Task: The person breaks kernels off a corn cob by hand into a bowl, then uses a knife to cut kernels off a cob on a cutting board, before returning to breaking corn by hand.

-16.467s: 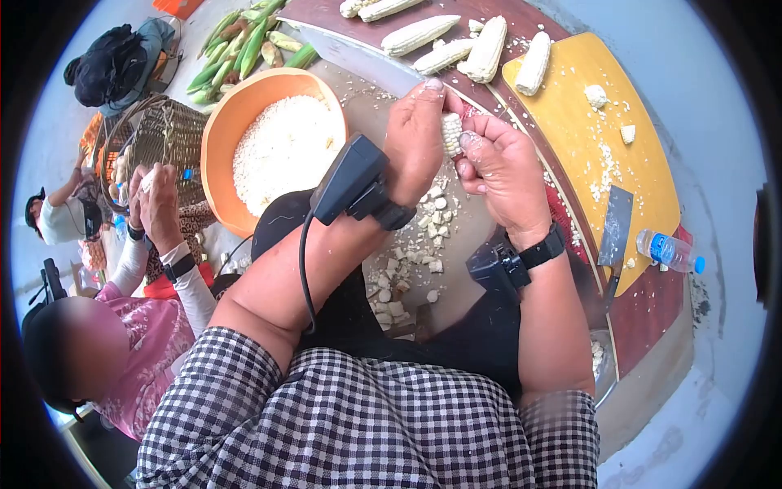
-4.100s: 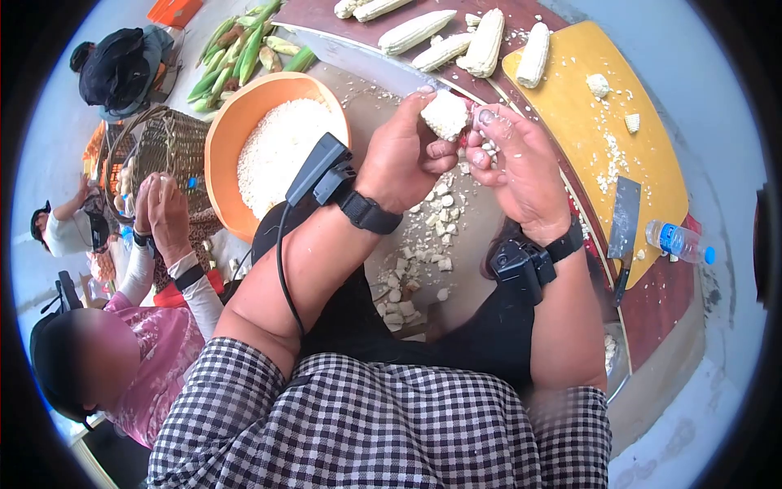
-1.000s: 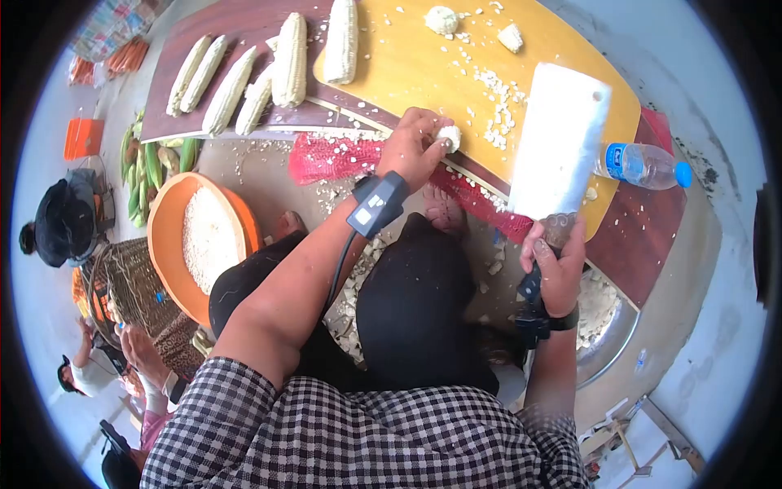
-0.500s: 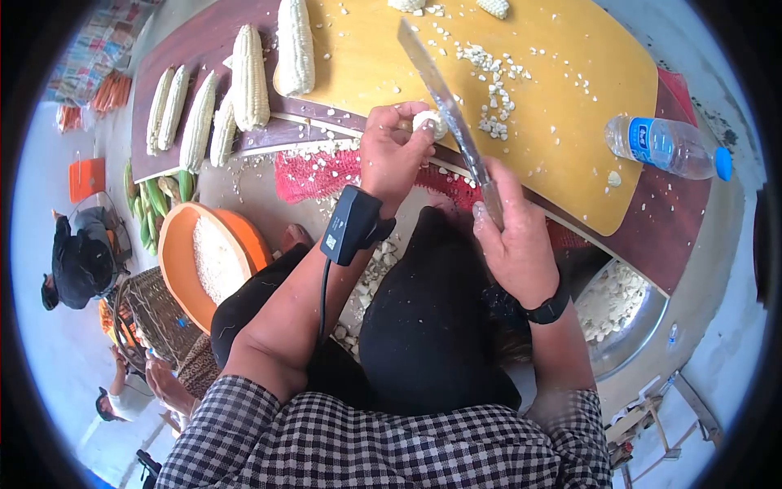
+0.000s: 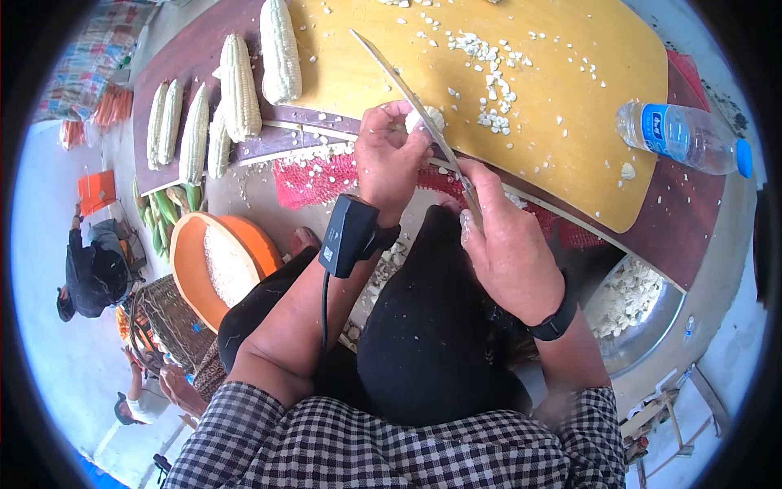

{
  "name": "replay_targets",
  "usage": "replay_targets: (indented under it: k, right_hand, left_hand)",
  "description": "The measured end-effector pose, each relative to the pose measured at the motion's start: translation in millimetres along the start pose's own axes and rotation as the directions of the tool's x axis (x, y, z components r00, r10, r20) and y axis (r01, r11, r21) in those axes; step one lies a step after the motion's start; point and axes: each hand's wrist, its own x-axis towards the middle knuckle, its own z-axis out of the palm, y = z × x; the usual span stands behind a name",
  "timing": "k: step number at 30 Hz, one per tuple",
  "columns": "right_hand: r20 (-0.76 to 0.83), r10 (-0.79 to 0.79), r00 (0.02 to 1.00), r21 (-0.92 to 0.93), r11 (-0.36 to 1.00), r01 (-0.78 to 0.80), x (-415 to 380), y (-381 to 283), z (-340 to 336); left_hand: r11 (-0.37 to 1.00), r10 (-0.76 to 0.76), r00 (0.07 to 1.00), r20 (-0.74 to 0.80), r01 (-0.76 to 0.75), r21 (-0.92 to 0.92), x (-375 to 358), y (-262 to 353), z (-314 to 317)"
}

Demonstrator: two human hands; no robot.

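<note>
My left hand [image 5: 391,147] grips a short piece of white corn cob [image 5: 433,121] between thumb and fingers at the near edge of the yellow board [image 5: 554,163]. My right hand [image 5: 509,240] is closed round the handle end of a long knife [image 5: 399,81], its blade slanting up and left across the piece. The blade partly covers the corn piece. Loose white kernels [image 5: 493,102] lie scattered on the board beyond my hands. To the left, several peeled white corn cobs [image 5: 239,90] lie on the dark red table [image 5: 187,73].
A water bottle [image 5: 684,138] lies on its side at the right. Below the table are an orange basin [image 5: 183,269] of white kernels and a metal bowl [image 5: 652,318] of corn pieces. Husked-green corn [image 5: 167,212] lies on the floor; other people [image 5: 98,269] are at far left.
The knife has swung further left over the corn piece, its blade now crossing it. My right hand has moved slightly left and down. The view has shifted a little.
</note>
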Motion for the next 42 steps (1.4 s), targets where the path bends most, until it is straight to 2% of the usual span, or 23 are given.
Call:
replay_targets:
  k: [3, 9, 14, 21, 24, 27, 29, 33, 36, 39, 42]
  right_hand:
    - [0.025, 0.025, 0.999, -0.027, 0.999, -0.024, 2, -6, -3]
    - [0.051, 0.062, 0.997, -0.086, 0.995, -0.058, 12, -12, -5]
    - [0.007, 0.028, 1.000, -0.188, 0.982, -0.026, 11, -17, 4]
    - [0.038, 0.073, 0.997, -0.183, 0.981, -0.065, 12, -20, 4]
    - [0.050, 0.054, 0.997, -0.224, 0.974, -0.041, 28, -15, 1]
    - [0.059, 0.088, 0.994, -0.204, 0.976, -0.074, 26, -15, -1]
    - [0.062, 0.113, 0.992, -0.175, 0.979, -0.101, 16, -13, -2]
    - [0.064, 0.074, 0.995, -0.218, 0.974, -0.058, 19, -10, -3]
    - [0.051, 0.046, 0.998, -0.231, 0.973, -0.033, 38, -2, 1]
    - [0.011, 0.014, 1.000, -0.247, 0.969, -0.011, 45, 7, 10]
    - [0.018, 0.064, 0.998, -0.267, 0.962, -0.056, 44, 5, 13]
  left_hand:
    - [0.997, -0.026, 1.000, 0.008, 0.026, -0.069, -1, 0, -1]
    - [0.993, -0.066, 0.998, 0.019, 0.067, -0.092, 2, -1, -4]
    - [0.999, -0.019, 1.000, 0.000, 0.019, -0.045, 0, 0, -2]
    - [0.998, -0.054, 0.998, -0.036, 0.055, 0.019, -1, 4, -3]
    - [0.998, -0.061, 0.998, -0.033, 0.060, -0.020, 0, 3, -3]
    - [0.994, -0.057, 0.998, -0.001, 0.056, -0.098, -1, 2, -4]
    - [0.996, -0.043, 0.999, 0.000, 0.042, -0.080, 1, 3, -3]
    - [0.999, -0.019, 1.000, -0.014, 0.018, -0.043, -1, 3, -3]
    - [0.998, -0.043, 0.999, -0.015, 0.042, -0.042, -1, 1, -2]
    - [0.994, -0.093, 0.995, -0.036, 0.095, 0.048, -1, 5, -3]
    - [0.998, -0.050, 0.999, -0.021, 0.049, -0.048, -1, -2, -4]
